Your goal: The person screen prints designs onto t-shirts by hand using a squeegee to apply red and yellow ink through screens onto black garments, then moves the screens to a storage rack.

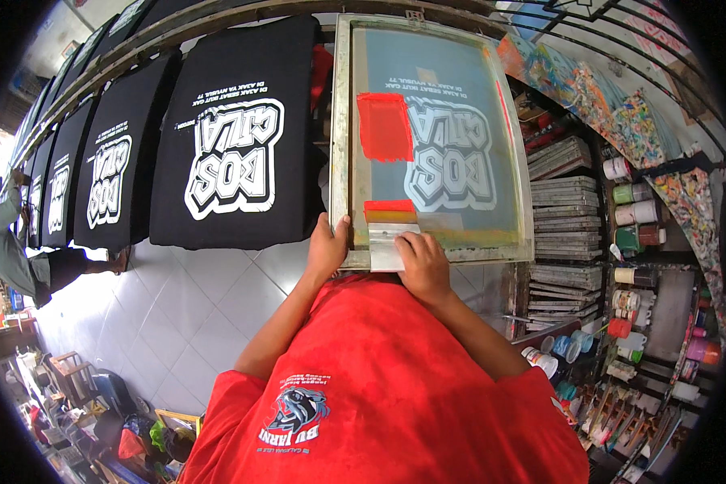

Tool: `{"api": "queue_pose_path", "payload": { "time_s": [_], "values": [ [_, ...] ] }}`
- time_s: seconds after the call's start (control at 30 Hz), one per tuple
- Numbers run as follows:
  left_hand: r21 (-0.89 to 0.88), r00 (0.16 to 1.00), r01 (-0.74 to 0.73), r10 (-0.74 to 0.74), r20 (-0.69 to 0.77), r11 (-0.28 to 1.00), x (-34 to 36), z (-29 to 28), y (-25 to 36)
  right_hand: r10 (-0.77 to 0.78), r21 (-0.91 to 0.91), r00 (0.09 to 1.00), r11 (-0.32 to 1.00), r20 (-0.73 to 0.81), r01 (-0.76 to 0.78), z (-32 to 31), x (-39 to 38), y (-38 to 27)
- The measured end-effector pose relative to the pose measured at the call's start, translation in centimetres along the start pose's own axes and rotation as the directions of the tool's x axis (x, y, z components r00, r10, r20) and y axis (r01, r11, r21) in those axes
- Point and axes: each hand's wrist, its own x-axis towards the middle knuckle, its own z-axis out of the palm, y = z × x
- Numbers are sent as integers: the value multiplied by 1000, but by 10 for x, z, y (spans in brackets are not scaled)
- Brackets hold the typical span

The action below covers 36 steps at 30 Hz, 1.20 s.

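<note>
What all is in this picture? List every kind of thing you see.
Framed screen: one, pale blue-grey mesh, centre
Ink patches: two, red, on the screen's left half
Squeegee: one, silver with amber blade, screen's near edge
Printed garments: at least five, black with white lettering, row at left
Stacked frames: many, grey, right
Containers: many, mixed colours, far right
Splattered sheeting: multicoloured, upper right
Floor tiles: many, grey, lower left
Clutter: uncountable, mixed, bottom left
Co-worker: one, grey-green top, far left
Wearer's shirt: one, red, bottom centre
Left hand: one, bare, touching screen frame
Right hand: one, bare, on squeegee
</note>
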Motion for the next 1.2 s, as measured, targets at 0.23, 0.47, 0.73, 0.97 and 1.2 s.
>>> {"api": "queue_pose_path", "payload": {
  "time_s": [0.23,0.47,0.73,0.97,1.2],
  "values": [
    [-11,1000,23,-22,18,1000,2,0,-2,67,160,992,984,105,-83,-8,-13,-6],
    [-39,999,24,-23,22,999,3,3,-8,732,63,537,614,-419,-787,-57,-80,177],
    [10,1000,8,-8,-10,1000,-2,-6,15,933,353,360,333,11,-874,-70,-87,250],
    [-56,999,4,-7,-51,998,-26,-40,43,912,283,394,409,-112,-868,-80,-94,232],
    [38,980,-28,35,-196,999,-33,-190,1,776,436,616,604,-132,-667,-53,-38,75]
  ]
}}
